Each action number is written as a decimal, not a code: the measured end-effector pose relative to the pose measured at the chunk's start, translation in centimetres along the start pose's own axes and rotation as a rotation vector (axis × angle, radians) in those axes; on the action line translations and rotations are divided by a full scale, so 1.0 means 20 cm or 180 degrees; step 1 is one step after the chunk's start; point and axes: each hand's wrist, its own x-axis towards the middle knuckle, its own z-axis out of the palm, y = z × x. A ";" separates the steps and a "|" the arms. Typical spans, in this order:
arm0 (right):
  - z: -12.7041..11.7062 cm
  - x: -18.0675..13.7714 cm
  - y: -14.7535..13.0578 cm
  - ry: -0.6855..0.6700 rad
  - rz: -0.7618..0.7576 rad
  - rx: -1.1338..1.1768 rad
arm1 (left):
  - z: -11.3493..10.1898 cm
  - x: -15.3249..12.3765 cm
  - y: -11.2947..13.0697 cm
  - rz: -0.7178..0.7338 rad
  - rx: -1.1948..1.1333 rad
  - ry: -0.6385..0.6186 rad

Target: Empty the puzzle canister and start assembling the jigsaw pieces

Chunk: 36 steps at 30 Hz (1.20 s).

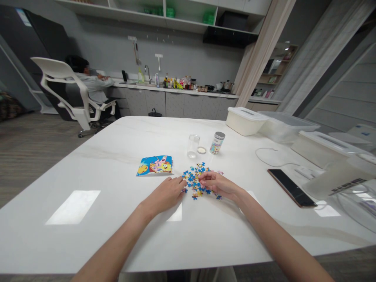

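Observation:
A small heap of loose jigsaw pieces [196,177], mostly blue and yellow, lies on the white table [123,156]. My left hand [167,193] rests flat at the heap's left edge, fingers stretched out and touching the nearest pieces. My right hand [217,184] lies on the heap's right side with its fingers curled and pinched among the pieces; what they hold is too small to name. A colourful cartoon picture card [155,165] lies to the left of the heap.
Behind the heap stand a clear glass jar [193,146], its white lid [201,150] and a small printed tin [217,142]. A dark phone [291,187] and white plastic boxes [246,120] sit to the right. A person sits in a white chair [68,90] at the far counter.

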 end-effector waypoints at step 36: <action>0.00 0.00 0.00 0.0010 0.0225 0.0238 | 0.00 0.00 0.00 0.0024 0.0075 -0.0142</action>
